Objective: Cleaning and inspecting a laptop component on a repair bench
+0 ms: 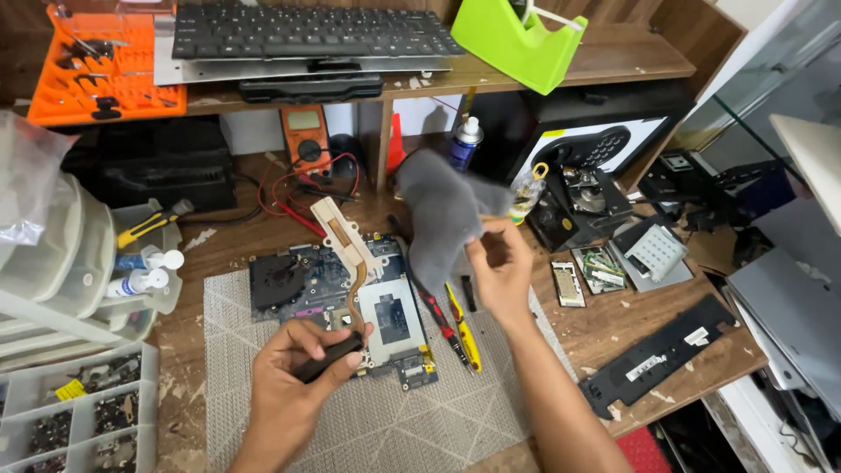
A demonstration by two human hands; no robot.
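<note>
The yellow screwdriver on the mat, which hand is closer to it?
Right. The right hand, pinching a grey cloth, hovers just above and beside the yellow screwdriver. The left hand grips the laptop motherboard's black heatsink end, farther left.

Cluttered wooden workbench (666, 337), wooden shelf (631, 54)

Single view only: head-worn camera, looking steeply down and forward over wooden surface (263, 236). Close range, forearms entering from bottom edge. Frame reaches back to shelf (613, 57) along top. No second view to overlap.
</note>
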